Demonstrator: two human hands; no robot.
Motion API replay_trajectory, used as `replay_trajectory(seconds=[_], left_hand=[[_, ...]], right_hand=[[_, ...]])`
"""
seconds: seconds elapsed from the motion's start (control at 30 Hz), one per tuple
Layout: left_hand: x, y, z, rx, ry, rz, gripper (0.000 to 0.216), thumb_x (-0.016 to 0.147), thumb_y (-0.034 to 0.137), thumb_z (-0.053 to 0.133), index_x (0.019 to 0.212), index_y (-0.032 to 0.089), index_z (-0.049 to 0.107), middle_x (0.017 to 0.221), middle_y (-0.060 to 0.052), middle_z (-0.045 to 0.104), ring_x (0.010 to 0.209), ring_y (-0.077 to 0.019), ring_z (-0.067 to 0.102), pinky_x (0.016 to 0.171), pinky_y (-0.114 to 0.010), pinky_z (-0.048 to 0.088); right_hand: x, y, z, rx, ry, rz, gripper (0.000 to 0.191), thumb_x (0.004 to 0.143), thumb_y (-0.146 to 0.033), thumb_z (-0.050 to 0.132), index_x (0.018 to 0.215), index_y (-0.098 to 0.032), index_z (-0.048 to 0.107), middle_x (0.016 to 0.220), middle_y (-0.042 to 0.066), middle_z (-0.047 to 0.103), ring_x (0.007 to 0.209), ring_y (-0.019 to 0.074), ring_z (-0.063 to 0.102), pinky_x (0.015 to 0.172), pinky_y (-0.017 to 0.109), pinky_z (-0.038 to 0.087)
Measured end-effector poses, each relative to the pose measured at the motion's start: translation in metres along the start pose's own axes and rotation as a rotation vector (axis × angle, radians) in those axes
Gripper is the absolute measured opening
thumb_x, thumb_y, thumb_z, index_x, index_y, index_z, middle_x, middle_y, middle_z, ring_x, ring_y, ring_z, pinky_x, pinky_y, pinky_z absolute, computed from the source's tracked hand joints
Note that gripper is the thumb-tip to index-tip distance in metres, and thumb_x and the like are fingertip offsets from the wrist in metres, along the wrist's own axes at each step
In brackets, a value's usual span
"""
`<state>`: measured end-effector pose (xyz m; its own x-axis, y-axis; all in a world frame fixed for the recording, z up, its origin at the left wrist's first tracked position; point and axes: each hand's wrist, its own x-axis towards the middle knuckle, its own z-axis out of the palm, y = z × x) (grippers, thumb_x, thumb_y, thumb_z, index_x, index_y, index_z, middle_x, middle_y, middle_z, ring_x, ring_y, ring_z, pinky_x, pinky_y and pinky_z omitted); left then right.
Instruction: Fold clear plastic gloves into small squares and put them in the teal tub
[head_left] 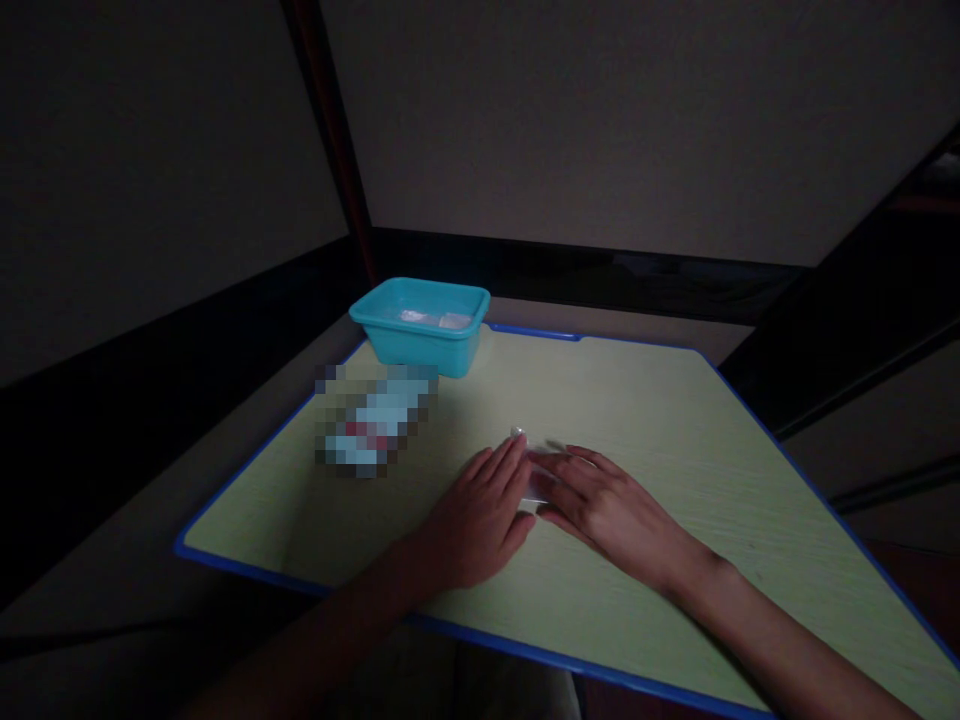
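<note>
Both my hands rest flat on a pale green table (675,420) with a blue edge. My left hand (480,515) and my right hand (607,505) lie side by side, fingertips touching a small clear, whitish object (534,462) between them; most of it is hidden under the fingers and I cannot tell what it is. The fingers of both hands are stretched out, pressing on it rather than wrapped around it.
A turquoise plastic tub (420,325) holding some pale items stands at the table's far left corner. A blurred white and red packet (375,420) lies to the left of my hands. The room is dim, with plain walls behind.
</note>
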<state>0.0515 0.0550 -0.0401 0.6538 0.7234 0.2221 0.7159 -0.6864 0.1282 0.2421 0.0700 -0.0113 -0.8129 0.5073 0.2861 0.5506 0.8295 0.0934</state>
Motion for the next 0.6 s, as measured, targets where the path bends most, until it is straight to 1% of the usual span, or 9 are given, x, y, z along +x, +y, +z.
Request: replay_trajectory(seconds=[0.07,0.13,0.27,0.37,0.5,0.6], left_hand=[[0.0,0.001,-0.002,-0.028,0.02,-0.005,0.05,0.088,0.028,0.039,0.132,0.003,0.031,0.146,-0.022,0.022,0.137,-0.026,0.016,0.109,-0.044,0.025],[0.0,0.002,-0.004,-0.055,0.039,-0.013,0.048,0.087,0.025,0.042,0.129,0.004,0.034,0.145,-0.022,0.025,0.137,-0.0264,0.018,0.109,-0.045,0.026],[0.001,0.003,-0.006,-0.101,0.061,-0.021,0.039,0.084,0.023,0.047,0.119,0.006,0.046,0.136,-0.02,0.042,0.13,-0.0264,0.035,0.108,-0.043,0.029],[0.001,0.004,-0.007,-0.118,0.079,-0.03,0.036,0.082,0.022,0.048,0.115,0.008,0.049,0.129,-0.018,0.049,0.123,-0.0256,0.043,0.105,-0.042,0.033],[0.002,0.005,-0.01,-0.12,0.101,-0.047,0.033,0.081,0.022,0.051,0.112,0.011,0.052,0.125,-0.015,0.053,0.118,-0.025,0.047,0.103,-0.042,0.035],[0.004,0.003,-0.012,-0.137,0.118,-0.061,0.03,0.08,0.019,0.052,0.11,0.012,0.055,0.12,-0.013,0.058,0.113,-0.0233,0.05,0.101,-0.041,0.036]], right_hand=[[0.001,0.0,-0.002,-0.053,0.021,-0.045,0.019,0.087,-0.018,0.051,0.095,-0.013,0.067,0.106,0.014,0.066,0.098,0.0249,0.061,0.087,0.044,0.049],[0.001,-0.001,-0.002,-0.117,0.017,-0.07,0.019,0.086,-0.013,0.049,0.086,-0.013,0.068,0.1,0.012,0.067,0.092,0.0243,0.063,0.084,0.043,0.05],[0.001,-0.003,0.0,-0.174,0.016,-0.103,0.022,0.085,-0.007,0.047,0.085,-0.012,0.068,0.088,0.01,0.069,0.083,0.0219,0.063,0.083,0.04,0.05],[0.002,-0.004,0.001,-0.17,0.024,-0.113,0.022,0.085,-0.006,0.046,0.085,-0.011,0.068,0.084,0.009,0.069,0.08,0.021,0.063,0.082,0.038,0.05],[0.003,-0.004,0.001,-0.104,0.061,-0.074,0.024,0.084,-0.007,0.044,0.08,-0.012,0.067,0.078,0.008,0.068,0.077,0.021,0.062,0.077,0.037,0.05],[0.003,-0.003,0.0,0.065,0.095,-0.001,0.024,0.085,-0.012,0.042,0.081,-0.013,0.065,0.081,0.009,0.067,0.08,0.0222,0.061,0.077,0.039,0.049]])
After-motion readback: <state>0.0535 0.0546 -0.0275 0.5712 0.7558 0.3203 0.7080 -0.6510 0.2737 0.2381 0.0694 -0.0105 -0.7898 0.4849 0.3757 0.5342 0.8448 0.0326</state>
